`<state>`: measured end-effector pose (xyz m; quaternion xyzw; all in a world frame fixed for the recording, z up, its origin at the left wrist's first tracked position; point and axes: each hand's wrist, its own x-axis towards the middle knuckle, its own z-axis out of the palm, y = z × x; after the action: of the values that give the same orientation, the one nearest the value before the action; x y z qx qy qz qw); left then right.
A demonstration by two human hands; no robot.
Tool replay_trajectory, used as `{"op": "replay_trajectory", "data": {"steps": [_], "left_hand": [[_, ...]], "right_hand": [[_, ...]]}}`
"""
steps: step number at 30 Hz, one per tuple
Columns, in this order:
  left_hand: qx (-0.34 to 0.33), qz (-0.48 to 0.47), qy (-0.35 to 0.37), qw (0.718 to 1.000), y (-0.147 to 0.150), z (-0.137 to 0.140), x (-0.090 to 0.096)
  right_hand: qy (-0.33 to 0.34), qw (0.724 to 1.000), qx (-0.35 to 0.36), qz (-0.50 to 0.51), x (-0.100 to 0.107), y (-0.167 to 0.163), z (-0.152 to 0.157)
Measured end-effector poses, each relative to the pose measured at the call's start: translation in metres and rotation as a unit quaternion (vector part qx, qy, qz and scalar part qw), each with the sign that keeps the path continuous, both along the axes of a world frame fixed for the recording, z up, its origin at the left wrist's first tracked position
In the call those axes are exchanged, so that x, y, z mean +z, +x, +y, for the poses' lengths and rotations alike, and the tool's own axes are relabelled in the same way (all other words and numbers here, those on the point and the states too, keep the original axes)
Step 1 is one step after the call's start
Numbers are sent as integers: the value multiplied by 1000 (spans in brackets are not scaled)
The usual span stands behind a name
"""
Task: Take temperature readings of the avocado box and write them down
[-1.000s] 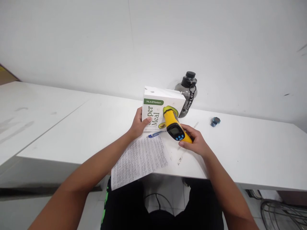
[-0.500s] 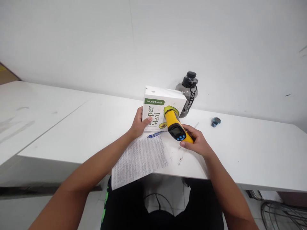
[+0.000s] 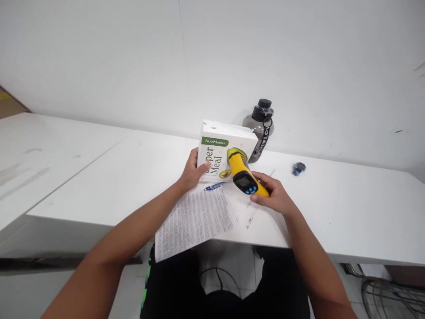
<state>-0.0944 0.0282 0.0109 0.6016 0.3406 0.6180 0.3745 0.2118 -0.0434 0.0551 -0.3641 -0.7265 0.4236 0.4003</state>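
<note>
My left hand (image 3: 193,173) grips the left side of a white box (image 3: 229,131) with a green NutriMotion label and avocado pictures, its thumb on the front face. In my right hand (image 3: 274,193) is a yellow and black infrared thermometer (image 3: 245,177), held by its handle. Its small screen and blue buttons face me, while its front end overlaps the box's printed avocado; whether they touch I cannot tell. Below the box lies a blue pen (image 3: 213,187). A sheet of handwritten paper (image 3: 194,223) hangs partly over the table's front edge.
Behind the box stands a dark translucent bottle (image 3: 257,128) with a black lid and lettered strap, close to the wall (image 3: 133,66). A bluish wristwatch (image 3: 299,169) lies on the white table (image 3: 358,204) to the right. Wire coils show below at right.
Hardly anything differs. The box's top has tilted very slightly, and my right hand with the thermometer has shifted a touch to the right.
</note>
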Motion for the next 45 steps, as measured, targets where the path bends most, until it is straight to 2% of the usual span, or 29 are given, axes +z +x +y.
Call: {"op": "replay_trajectory", "data": {"steps": [32, 38, 45], "left_hand": [[0, 10, 6, 1000, 1, -2, 0], [80, 39, 2, 996, -4, 9, -4], [245, 91, -59, 964, -30, 32, -1]], "right_hand": [[-18, 1000, -1, 6, 1, -3, -4], [-8, 996, -49, 71, -11, -17, -3], [3, 973, -134, 188, -20, -26, 9]]}}
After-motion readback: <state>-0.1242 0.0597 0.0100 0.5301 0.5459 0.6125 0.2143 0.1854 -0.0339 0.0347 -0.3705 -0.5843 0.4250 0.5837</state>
